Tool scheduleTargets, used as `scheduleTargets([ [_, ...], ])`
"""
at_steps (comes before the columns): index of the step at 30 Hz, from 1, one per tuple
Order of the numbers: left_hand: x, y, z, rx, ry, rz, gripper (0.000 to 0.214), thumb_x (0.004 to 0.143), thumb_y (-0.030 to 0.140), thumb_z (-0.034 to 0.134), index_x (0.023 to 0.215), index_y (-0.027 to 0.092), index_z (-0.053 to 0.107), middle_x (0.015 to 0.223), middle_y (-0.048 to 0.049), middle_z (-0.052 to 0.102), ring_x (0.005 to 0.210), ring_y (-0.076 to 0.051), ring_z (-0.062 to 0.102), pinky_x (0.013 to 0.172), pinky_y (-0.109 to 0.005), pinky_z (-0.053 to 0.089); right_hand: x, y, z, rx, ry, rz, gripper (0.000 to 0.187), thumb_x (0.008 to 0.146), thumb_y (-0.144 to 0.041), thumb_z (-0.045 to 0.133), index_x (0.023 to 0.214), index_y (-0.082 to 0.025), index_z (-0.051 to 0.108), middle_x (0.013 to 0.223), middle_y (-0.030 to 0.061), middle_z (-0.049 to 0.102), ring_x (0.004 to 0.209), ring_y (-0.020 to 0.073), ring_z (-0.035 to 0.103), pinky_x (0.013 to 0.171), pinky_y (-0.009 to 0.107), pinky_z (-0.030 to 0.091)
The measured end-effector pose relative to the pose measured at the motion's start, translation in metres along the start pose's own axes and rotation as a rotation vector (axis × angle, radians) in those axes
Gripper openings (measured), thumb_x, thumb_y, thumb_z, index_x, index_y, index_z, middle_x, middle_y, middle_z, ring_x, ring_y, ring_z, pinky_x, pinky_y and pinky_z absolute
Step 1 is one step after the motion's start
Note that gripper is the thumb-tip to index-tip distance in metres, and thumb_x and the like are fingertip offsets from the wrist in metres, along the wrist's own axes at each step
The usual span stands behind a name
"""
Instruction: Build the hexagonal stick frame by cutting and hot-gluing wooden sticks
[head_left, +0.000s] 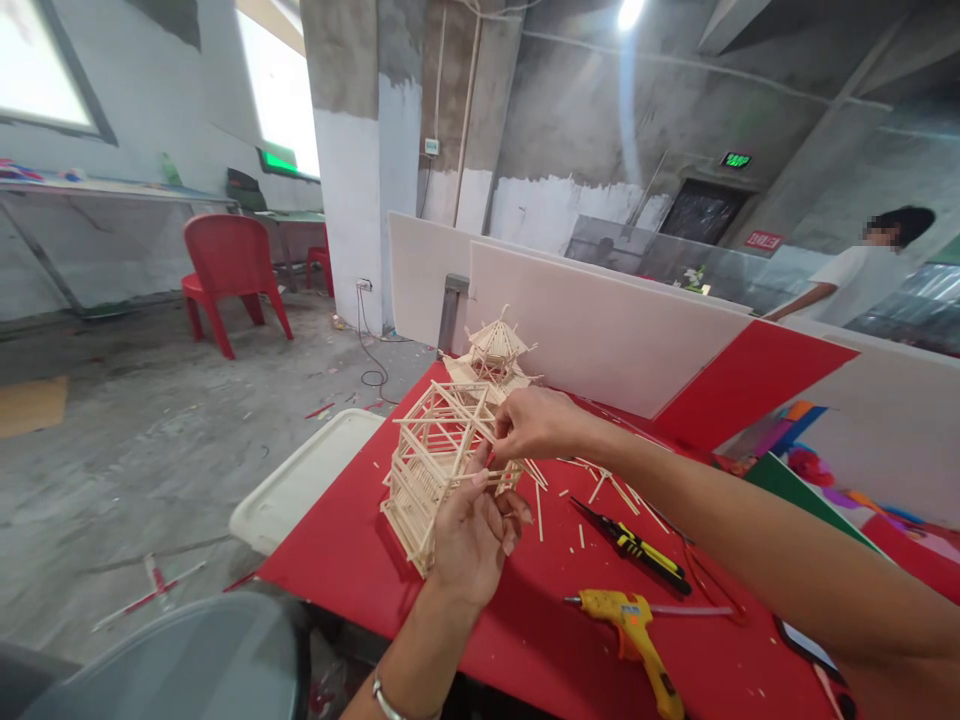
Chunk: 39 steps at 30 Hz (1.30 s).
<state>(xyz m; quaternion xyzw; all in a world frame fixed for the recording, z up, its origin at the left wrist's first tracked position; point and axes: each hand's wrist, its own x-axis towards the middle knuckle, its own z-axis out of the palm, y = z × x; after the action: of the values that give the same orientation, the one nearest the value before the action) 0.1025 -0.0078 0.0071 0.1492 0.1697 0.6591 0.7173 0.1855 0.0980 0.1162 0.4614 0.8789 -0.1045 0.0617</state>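
Note:
A model house of thin wooden sticks [431, 455] is held tilted above the red table [360, 560]. My left hand [472, 535] grips its lower right side from below, fingers curled round the frame. My right hand [536, 425] reaches in from the right and pinches a stick at the roof's upper edge. A second, smaller stick model [495, 352] stands on the table just behind.
Loose sticks [600, 490] lie scattered on the table. Black-and-yellow cutters [637, 545] and a yellow glue gun [637, 635] lie at the right front. A white tray [307, 475] sits left of the table, a red chair [229, 270] beyond it. Another person [862, 270] stands behind the white partition [600, 330].

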Motion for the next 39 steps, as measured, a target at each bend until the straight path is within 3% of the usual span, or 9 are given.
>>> scheduleTargets([
  [14, 0.0008, -0.0013, -0.0013, 0.021, -0.014, 0.012, 0.060, 0.082, 0.029, 0.054, 0.139, 0.024, 0.035, 0.079, -0.0011, 0.060, 0.053, -0.014, 0.061, 0.032, -0.016, 0.035, 0.0000, 0.0034, 0.0066, 0.025, 0.008, -0.020, 0.015, 0.065, -0.036, 0.064, 0.062, -0.022, 0.068, 0.052, -0.0008, 0.055, 0.050, 0.0102, 0.044, 0.048, 0.028, 0.025],
  [39, 0.0011, -0.0015, -0.0007, 0.014, 0.008, 0.015, 0.063, 0.079, 0.027, 0.057, 0.138, 0.026, 0.037, 0.088, -0.0018, 0.060, 0.053, -0.013, 0.061, 0.030, -0.017, 0.035, -0.0031, 0.0011, 0.0026, 0.031, -0.005, -0.010, 0.015, 0.067, -0.035, 0.065, 0.061, -0.021, 0.066, 0.052, -0.0006, 0.052, 0.051, 0.0096, 0.042, 0.049, 0.028, 0.025],
])
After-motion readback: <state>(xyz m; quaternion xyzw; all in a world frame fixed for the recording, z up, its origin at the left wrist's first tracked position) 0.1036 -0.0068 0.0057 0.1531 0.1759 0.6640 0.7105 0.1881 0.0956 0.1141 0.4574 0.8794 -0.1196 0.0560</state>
